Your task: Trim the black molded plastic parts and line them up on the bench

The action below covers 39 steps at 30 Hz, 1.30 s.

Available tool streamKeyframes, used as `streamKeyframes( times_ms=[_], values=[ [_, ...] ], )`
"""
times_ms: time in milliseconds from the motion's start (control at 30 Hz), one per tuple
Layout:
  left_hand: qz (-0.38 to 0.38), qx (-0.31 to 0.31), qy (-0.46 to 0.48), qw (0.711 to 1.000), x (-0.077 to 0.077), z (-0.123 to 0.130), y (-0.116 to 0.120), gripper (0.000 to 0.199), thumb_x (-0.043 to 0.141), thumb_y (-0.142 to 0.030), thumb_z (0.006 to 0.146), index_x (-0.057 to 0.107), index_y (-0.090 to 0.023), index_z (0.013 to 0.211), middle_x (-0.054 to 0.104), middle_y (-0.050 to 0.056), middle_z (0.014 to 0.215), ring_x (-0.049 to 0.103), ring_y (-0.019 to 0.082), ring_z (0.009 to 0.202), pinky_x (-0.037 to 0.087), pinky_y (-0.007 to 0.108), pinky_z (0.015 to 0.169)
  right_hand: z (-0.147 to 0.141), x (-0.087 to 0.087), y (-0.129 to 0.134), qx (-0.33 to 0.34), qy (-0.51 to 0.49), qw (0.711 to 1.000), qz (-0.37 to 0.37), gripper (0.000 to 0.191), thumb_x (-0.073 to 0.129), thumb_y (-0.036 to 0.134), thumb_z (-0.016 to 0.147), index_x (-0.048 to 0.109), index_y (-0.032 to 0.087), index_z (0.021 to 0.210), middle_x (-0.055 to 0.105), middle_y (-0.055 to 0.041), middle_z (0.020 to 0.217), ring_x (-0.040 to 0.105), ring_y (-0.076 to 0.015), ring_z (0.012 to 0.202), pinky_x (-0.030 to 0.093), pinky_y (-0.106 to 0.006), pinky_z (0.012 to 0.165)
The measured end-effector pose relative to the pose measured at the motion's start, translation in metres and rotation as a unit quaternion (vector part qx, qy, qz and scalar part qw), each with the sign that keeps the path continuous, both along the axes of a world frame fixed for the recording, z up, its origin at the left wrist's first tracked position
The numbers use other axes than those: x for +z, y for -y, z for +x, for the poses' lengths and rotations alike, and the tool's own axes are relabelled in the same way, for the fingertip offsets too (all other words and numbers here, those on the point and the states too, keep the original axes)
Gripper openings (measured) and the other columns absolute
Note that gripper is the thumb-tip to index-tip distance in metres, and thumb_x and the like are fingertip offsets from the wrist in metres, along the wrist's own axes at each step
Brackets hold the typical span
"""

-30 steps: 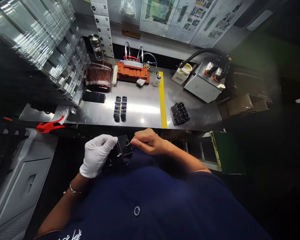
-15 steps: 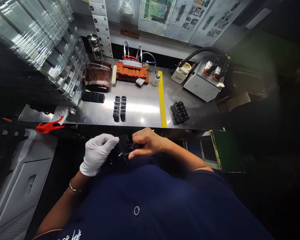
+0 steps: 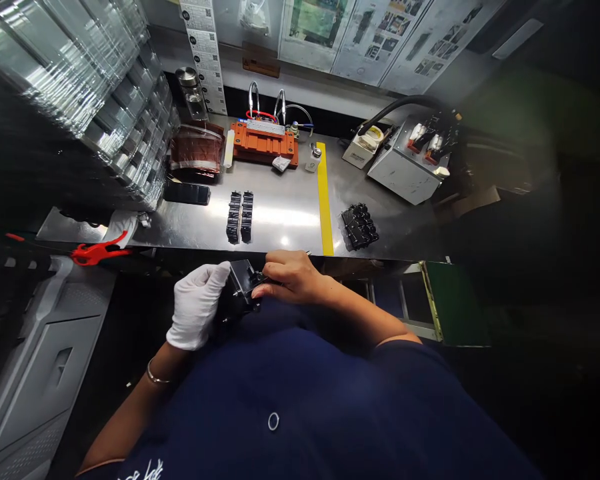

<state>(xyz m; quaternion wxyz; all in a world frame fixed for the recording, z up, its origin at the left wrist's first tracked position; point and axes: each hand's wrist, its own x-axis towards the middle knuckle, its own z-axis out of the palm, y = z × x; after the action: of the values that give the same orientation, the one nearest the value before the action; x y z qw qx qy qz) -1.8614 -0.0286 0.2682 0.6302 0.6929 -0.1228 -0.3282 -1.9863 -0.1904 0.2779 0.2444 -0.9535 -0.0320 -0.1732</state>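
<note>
Light falls on the upper face of a black part [image 3: 241, 275], dimmer half a second ago, as I hold it on my side of the front edge of the steel bench [image 3: 285, 200]. My gloved left hand [image 3: 195, 310] grasps its left edge between thumb and fingers; both hands have shifted slightly toward the bench. My bare right hand [image 3: 293, 277] has thumb and fingers at the part's right side, closer together than a moment ago; whether they pinch a small dark piece [image 3: 255, 277] there or merely press, I cannot tell. A thin pale tip [image 3: 308, 253] shows past my right knuckles. The handwork, I judge, remains in progress: the part is between my hands, apart from the black strips [image 3: 235, 219] and the black cluster [image 3: 361, 227] beyond the yellow tape [image 3: 325, 207].
</note>
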Motion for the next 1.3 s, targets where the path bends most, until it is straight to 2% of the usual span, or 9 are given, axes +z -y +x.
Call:
streamKeyframes(
  times_ms=[133, 467, 667, 933, 1000, 1067, 1133, 1233, 1300],
  values=[
    [-0.005, -0.003, -0.003, 1.0, -0.001, 0.0, 0.0, 0.05, 0.077, -0.064, 0.07, 0.064, -0.016, 0.065, 0.059, -0.001, 0.06, 0.05, 0.013, 0.055, 0.041, 0.026, 0.053, 0.0, -0.001, 0.001, -0.027, 0.017, 0.999, -0.007, 0.059, 0.041, 0.068, 0.095, 0.058, 0.016, 0.071, 0.048, -0.0007, 0.068, 0.041, -0.0113, 0.062, 0.026, -0.025, 0.057],
    [-0.001, 0.008, -0.03, 1.0, -0.001, -0.001, 0.006, 0.052, 0.079, -0.066, 0.066, 0.063, -0.016, 0.063, 0.06, -0.001, 0.058, 0.051, 0.012, 0.052, 0.042, 0.026, 0.05, -0.002, -0.003, 0.001, -0.012, 0.024, 0.999, -0.017, 0.058, 0.036, 0.061, 0.1, 0.05, 0.017, 0.064, 0.043, 0.0014, 0.063, 0.036, -0.0106, 0.057, 0.023, -0.026, 0.055],
    [-0.011, -0.01, -0.021, 1.0, 0.008, 0.0, 0.012, 0.056, 0.077, -0.07, 0.064, 0.061, -0.016, 0.061, 0.056, -0.001, 0.056, 0.046, 0.011, 0.052, 0.037, 0.026, 0.048, -0.001, 0.002, 0.005, -0.053, 0.028, 0.997, -0.055, 0.065, 0.031, 0.068, 0.098, 0.061, 0.016, 0.076, 0.047, -0.0009, 0.069, 0.04, -0.0121, 0.063, 0.025, -0.026, 0.058],
    [-0.007, 0.002, -0.022, 1.0, 0.004, 0.0, 0.015, 0.056, 0.076, -0.07, 0.065, 0.063, -0.016, 0.063, 0.057, -0.001, 0.058, 0.046, 0.011, 0.052, 0.038, 0.025, 0.048, -0.002, 0.001, 0.003, -0.068, 0.024, 0.993, -0.094, 0.063, 0.029, 0.062, 0.101, 0.056, 0.016, 0.068, 0.045, -0.0002, 0.067, 0.038, -0.0115, 0.062, 0.024, -0.026, 0.057],
    [-0.008, 0.004, -0.023, 1.0, 0.003, 0.0, 0.015, 0.055, 0.077, -0.07, 0.064, 0.064, -0.016, 0.063, 0.057, -0.001, 0.058, 0.046, 0.011, 0.053, 0.038, 0.025, 0.048, -0.001, 0.002, 0.003, -0.067, 0.015, 0.995, -0.07, 0.062, 0.03, 0.062, 0.102, 0.054, 0.017, 0.066, 0.044, -0.0001, 0.067, 0.037, -0.0113, 0.061, 0.023, -0.027, 0.057],
    [-0.005, 0.002, -0.029, 1.0, 0.002, 0.001, 0.015, 0.055, 0.078, -0.07, 0.064, 0.063, -0.016, 0.061, 0.056, -0.001, 0.057, 0.045, 0.011, 0.053, 0.038, 0.024, 0.047, 0.0, 0.004, 0.005, -0.044, -0.014, 0.999, -0.012, 0.062, 0.028, 0.063, 0.102, 0.05, 0.017, 0.066, 0.044, 0.0006, 0.065, 0.037, -0.0106, 0.06, 0.023, -0.026, 0.056],
    [0.003, -0.004, -0.029, 1.0, 0.003, 0.001, 0.014, 0.055, 0.078, -0.069, 0.064, 0.062, -0.017, 0.06, 0.054, -0.002, 0.055, 0.045, 0.011, 0.052, 0.036, 0.024, 0.046, 0.0, 0.008, 0.008, 0.015, -0.064, 0.995, 0.073, 0.062, 0.026, 0.064, 0.102, 0.047, 0.018, 0.065, 0.042, 0.0021, 0.063, 0.038, -0.0092, 0.058, 0.026, -0.025, 0.056],
    [0.007, -0.009, -0.021, 1.0, 0.007, 0.001, 0.014, 0.056, 0.078, -0.07, 0.062, 0.061, -0.017, 0.058, 0.053, -0.002, 0.053, 0.044, 0.01, 0.05, 0.036, 0.024, 0.045, -0.002, 0.014, 0.014, 0.134, -0.131, 0.966, 0.179, 0.062, 0.031, 0.068, 0.099, 0.044, 0.018, 0.063, 0.04, 0.0046, 0.058, 0.037, -0.0072, 0.054, 0.029, -0.023, 0.056],
    [-0.002, -0.007, -0.028, 1.0, 0.009, 0.002, 0.016, 0.058, 0.078, -0.072, 0.061, 0.06, -0.017, 0.058, 0.053, -0.003, 0.053, 0.044, 0.01, 0.05, 0.036, 0.024, 0.045, -0.005, 0.016, 0.016, 0.144, -0.13, 0.957, 0.216, 0.061, 0.029, 0.066, 0.1, 0.049, 0.018, 0.068, 0.045, 0.0036, 0.06, 0.041, -0.0075, 0.055, 0.033, -0.023, 0.057]
  ],
)
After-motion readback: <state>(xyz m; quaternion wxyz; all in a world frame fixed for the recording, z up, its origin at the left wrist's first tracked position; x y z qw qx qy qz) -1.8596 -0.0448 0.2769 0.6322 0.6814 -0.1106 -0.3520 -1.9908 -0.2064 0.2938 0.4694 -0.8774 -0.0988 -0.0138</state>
